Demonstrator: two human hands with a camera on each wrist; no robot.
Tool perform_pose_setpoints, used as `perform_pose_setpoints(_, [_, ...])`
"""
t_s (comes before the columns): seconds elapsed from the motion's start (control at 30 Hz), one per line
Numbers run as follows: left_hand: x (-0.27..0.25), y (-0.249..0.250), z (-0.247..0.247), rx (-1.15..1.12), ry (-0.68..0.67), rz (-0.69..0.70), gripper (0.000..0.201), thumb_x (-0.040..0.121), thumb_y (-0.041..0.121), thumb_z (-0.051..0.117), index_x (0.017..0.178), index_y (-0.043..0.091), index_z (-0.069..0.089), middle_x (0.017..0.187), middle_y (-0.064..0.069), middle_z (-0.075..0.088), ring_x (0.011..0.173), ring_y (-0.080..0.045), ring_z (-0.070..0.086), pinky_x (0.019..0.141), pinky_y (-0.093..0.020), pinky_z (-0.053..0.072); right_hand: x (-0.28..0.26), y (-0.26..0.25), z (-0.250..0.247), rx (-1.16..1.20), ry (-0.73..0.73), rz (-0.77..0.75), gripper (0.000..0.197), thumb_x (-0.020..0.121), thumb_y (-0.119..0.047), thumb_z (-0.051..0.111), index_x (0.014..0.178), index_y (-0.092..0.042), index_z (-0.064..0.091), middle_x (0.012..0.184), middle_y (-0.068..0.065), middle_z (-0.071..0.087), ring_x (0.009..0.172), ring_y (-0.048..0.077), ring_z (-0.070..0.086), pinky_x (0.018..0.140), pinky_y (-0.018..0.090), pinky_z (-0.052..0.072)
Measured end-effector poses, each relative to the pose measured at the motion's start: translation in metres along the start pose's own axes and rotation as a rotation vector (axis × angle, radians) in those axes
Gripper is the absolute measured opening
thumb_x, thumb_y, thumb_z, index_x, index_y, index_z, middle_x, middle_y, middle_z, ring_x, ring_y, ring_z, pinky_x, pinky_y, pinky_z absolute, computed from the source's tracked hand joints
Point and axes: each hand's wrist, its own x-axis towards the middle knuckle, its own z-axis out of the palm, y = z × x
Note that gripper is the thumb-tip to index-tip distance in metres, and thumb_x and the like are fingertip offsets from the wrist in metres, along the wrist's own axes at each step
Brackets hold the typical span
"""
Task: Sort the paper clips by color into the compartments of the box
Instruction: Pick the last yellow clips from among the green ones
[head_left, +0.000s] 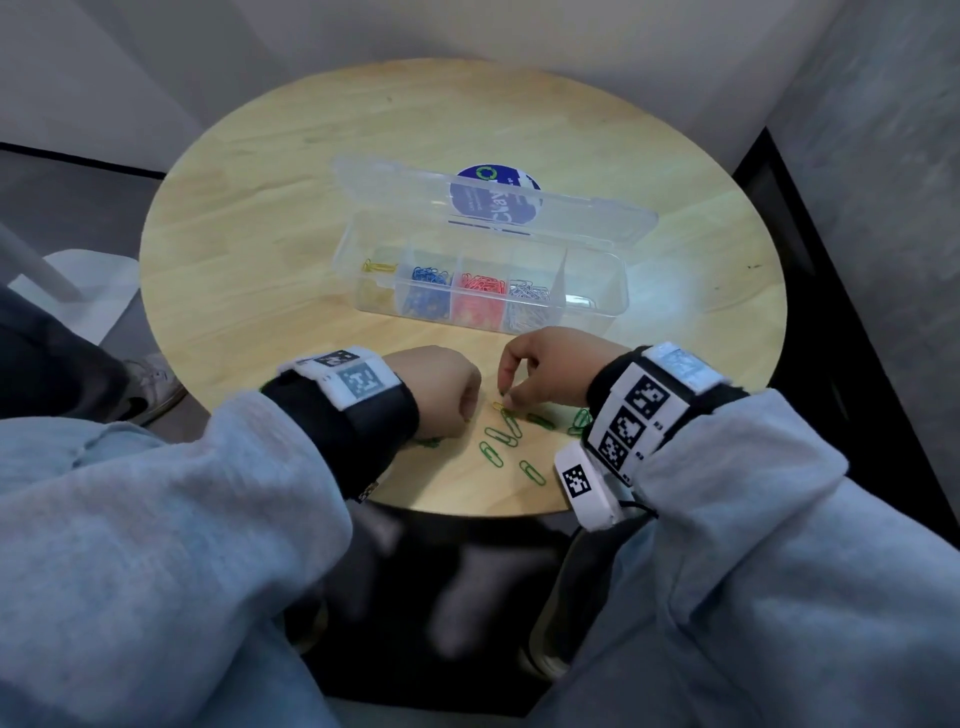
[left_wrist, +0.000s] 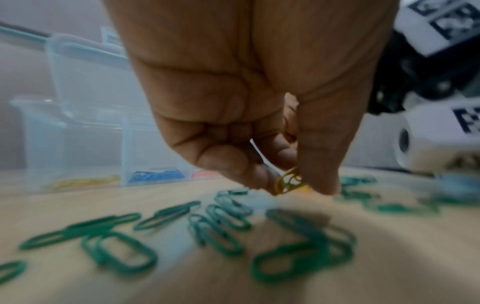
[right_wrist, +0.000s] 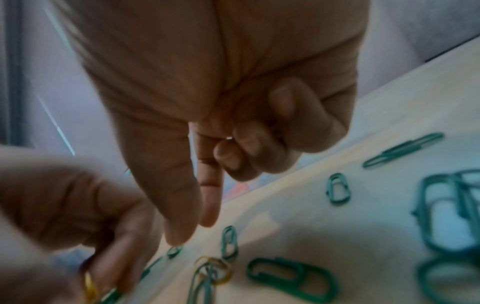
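Note:
A clear box (head_left: 597, 304) with its lid up stands mid-table; its compartments hold yellow, blue, red and white clips, and the rightmost looks empty. Several green paper clips (head_left: 491, 454) lie near the front edge. My left hand (head_left: 441, 395) is curled, and in the left wrist view its thumb and fingers pinch a few yellow clips (left_wrist: 288, 183) just above the table. My right hand (head_left: 545, 371) points thumb and index finger down beside a yellow clip (right_wrist: 215, 269) that lies tangled with a green one. The right hand (right_wrist: 192, 232) holds nothing.
The round wooden table (head_left: 260, 234) is small, and its front edge runs close below the green clips. A blue round sticker (head_left: 493, 182) shows behind the lid. Walls stand behind and to the right. A white chair base (head_left: 78, 291) is at the left.

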Motion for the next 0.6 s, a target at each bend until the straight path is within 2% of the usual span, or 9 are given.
perform_pose_setpoints(0.1, [-0.010, -0.022, -0.021, -0.256, 0.074, 0.008, 0.023, 0.081, 0.019, 0.068, 0.066, 0.023, 0.052, 0.069, 0.009, 0.056, 0.065, -0.011, 0.052, 0.059, -0.024, 0.040, 0.005, -0.007, 0.003, -0.097, -0.015, 0.027, 0.011, 0.078, -0.024, 0.072, 0.085, -0.024, 0.063, 0.072, -0.010, 0.051, 0.072, 0.012, 0.050, 0.055, 0.023, 0.037])
perform_pose_setpoints(0.2, [-0.024, -0.053, -0.045, -0.697, 0.139, -0.006, 0.024, 0.082, 0.006, 0.069, 0.069, 0.018, 0.053, 0.057, 0.005, 0.062, 0.054, -0.008, 0.055, 0.058, -0.020, 0.046, 0.010, -0.016, 0.006, -0.218, -0.036, 0.026, 0.011, 0.083, -0.022, 0.068, 0.092, -0.018, 0.064, 0.084, -0.005, 0.057, 0.082, 0.016, 0.053, 0.054, 0.021, 0.038])
perform_pose_setpoints(0.3, [-0.039, -0.082, -0.058, -1.079, 0.218, -0.081, 0.023, 0.086, -0.006, 0.059, 0.079, 0.015, 0.054, 0.049, 0.004, 0.062, 0.047, -0.002, 0.060, 0.051, -0.011, 0.049, 0.015, -0.020, 0.008, -0.245, -0.044, 0.051, 0.006, 0.080, -0.018, 0.066, 0.085, -0.017, 0.063, 0.096, 0.001, 0.066, 0.089, 0.020, 0.060, 0.072, 0.028, 0.052])
perform_pose_setpoints(0.37, [-0.046, -0.097, -0.059, -1.158, 0.263, -0.156, 0.023, 0.089, -0.006, 0.054, 0.084, 0.016, 0.058, 0.058, 0.001, 0.060, 0.047, -0.001, 0.062, 0.050, -0.010, 0.050, 0.017, -0.022, 0.010, -0.235, -0.042, 0.069, 0.008, 0.078, -0.017, 0.067, 0.086, -0.015, 0.067, 0.097, 0.004, 0.069, 0.090, 0.021, 0.063, 0.081, 0.032, 0.055])
perform_pose_setpoints(0.47, [-0.049, -0.112, -0.055, -1.155, 0.275, -0.293, 0.025, 0.091, -0.006, 0.046, 0.079, 0.012, 0.057, 0.069, -0.006, 0.053, 0.049, -0.008, 0.060, 0.045, -0.009, 0.047, 0.020, -0.025, 0.012, -0.243, -0.068, 0.078, 0.016, 0.075, -0.020, 0.071, 0.088, -0.011, 0.070, 0.093, 0.004, 0.071, 0.087, 0.021, 0.064, 0.080, 0.033, 0.055])
perform_pose_setpoints(0.53, [-0.049, -0.116, -0.050, -1.130, 0.260, -0.368, 0.024, 0.092, -0.003, 0.044, 0.075, 0.011, 0.055, 0.070, -0.006, 0.050, 0.057, -0.014, 0.053, 0.040, -0.010, 0.044, 0.019, -0.025, 0.013, -0.202, -0.091, 0.065, 0.009, 0.074, -0.021, 0.073, 0.079, -0.015, 0.068, 0.083, 0.001, 0.068, 0.080, 0.018, 0.061, 0.078, 0.032, 0.054])
perform_pose_setpoints(0.6, [-0.047, -0.118, -0.046, -1.108, 0.242, -0.404, 0.021, 0.093, 0.004, 0.048, 0.074, 0.012, 0.053, 0.070, -0.004, 0.047, 0.058, -0.015, 0.047, 0.043, -0.014, 0.042, 0.017, -0.024, 0.010, -0.045, -0.104, 0.065, 0.010, 0.073, -0.016, 0.072, 0.068, -0.019, 0.063, 0.073, -0.003, 0.067, 0.071, 0.013, 0.059, 0.073, 0.030, 0.054])
